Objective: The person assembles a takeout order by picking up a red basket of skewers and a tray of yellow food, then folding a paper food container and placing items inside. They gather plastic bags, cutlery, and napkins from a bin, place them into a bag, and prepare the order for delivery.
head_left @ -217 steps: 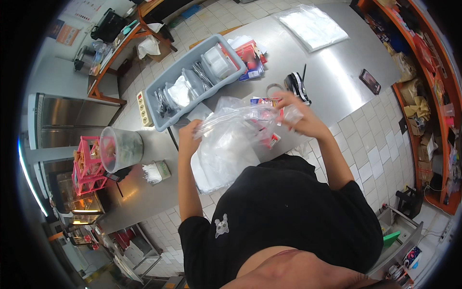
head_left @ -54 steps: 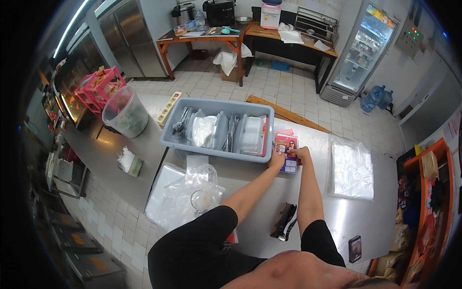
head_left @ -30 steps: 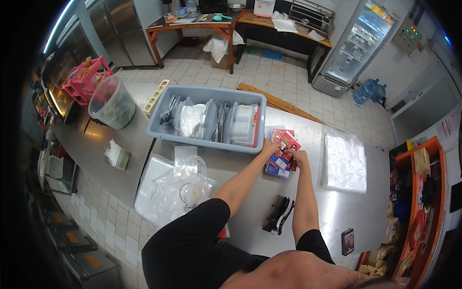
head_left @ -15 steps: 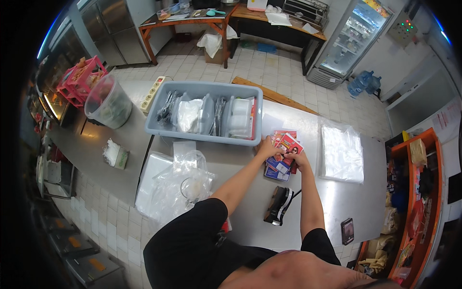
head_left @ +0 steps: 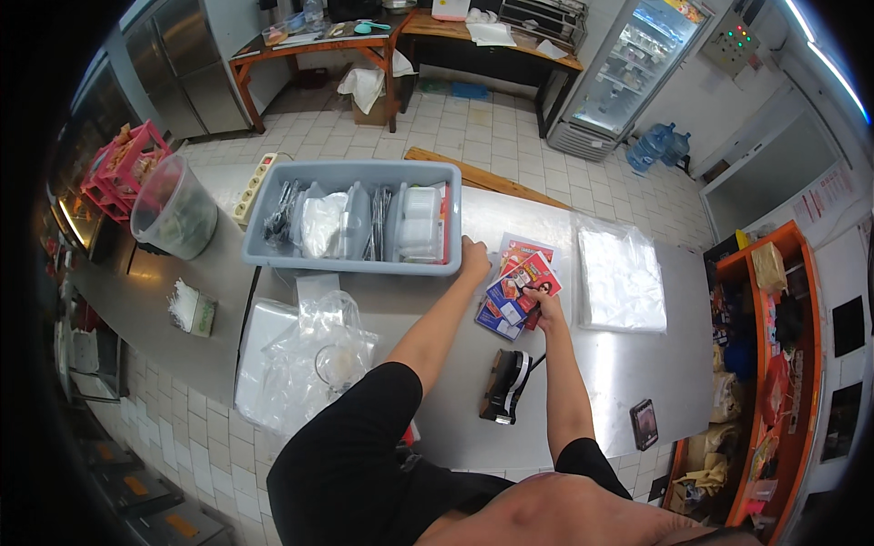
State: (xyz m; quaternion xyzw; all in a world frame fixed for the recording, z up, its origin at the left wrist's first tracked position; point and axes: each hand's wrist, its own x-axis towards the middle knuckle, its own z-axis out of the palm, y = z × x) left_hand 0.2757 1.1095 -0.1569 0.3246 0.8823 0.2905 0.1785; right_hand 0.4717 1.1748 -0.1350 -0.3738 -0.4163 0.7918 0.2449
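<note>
In my right hand (head_left: 548,311) is a red printed leaflet (head_left: 539,276), its thumb lying on top and the fingers closed beneath. Under and around it lies a loose pile of red and blue leaflets (head_left: 503,312) on the steel table. My left hand (head_left: 473,260) is apart from the pile, at the front right corner of a grey-blue divided tub (head_left: 364,264); its fingers are mostly hidden, so I cannot tell what they grip. A black stapler-like tool (head_left: 505,387) lies on the table between my forearms.
The tub holds wrapped black cutlery, white packets and clear plastic containers. Clear plastic bags (head_left: 314,355) lie left of my left arm. A stack of clear bags (head_left: 622,278) lies to the right, with a phone (head_left: 644,424) nearer. A power strip (head_left: 255,188) runs beside the tub.
My left hand has left the leaflets and moved left to the tub's corner. My right hand still holds the red leaflet. The whole view has shifted slightly.
</note>
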